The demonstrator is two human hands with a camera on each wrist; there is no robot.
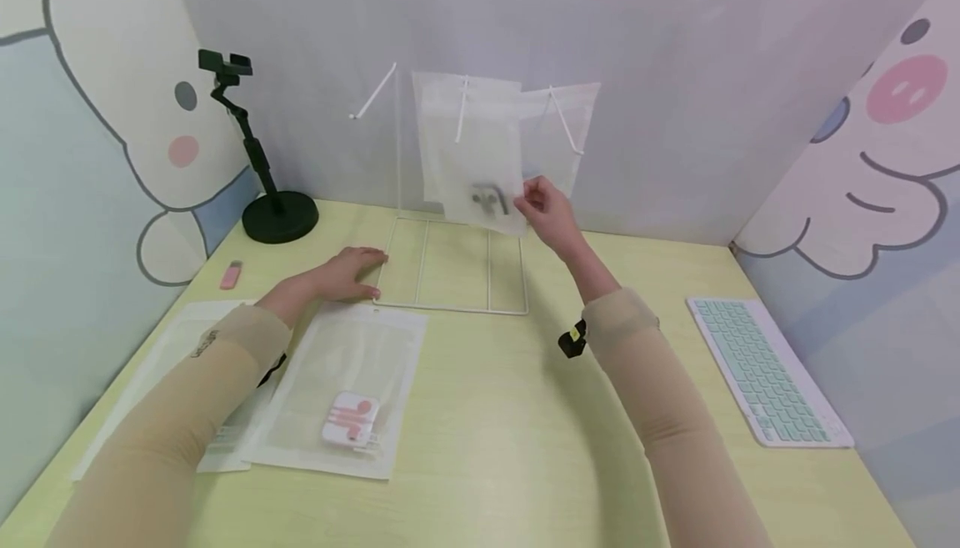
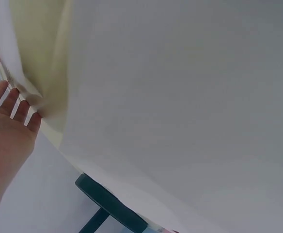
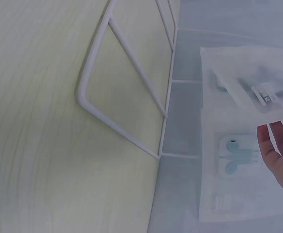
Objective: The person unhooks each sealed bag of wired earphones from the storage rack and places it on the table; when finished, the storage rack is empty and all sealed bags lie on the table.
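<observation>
A white wire rack (image 1: 450, 310) stands at the back of the table, with two translucent zip bags hung from its hooks. My right hand (image 1: 547, 213) pinches the lower right edge of the front zip bag (image 1: 468, 131); a small dark item shows blurred inside it. Partly behind it hangs another zip bag (image 1: 558, 123), and the right wrist view shows earphones (image 3: 238, 155) with teal parts through it. My left hand (image 1: 345, 274) rests on the left side of the rack's base, fingers spread. The leftmost hook (image 1: 373, 91) carries no bag.
Front left on the table, a zip bag (image 1: 360, 356) with pink earphones (image 1: 350, 419) overlaps another white bag (image 1: 187, 323), partly under my left arm. A black phone stand (image 1: 279, 216) and a pink USB stick (image 1: 231, 275) stand farther back. A keyboard (image 1: 765, 373) lies right.
</observation>
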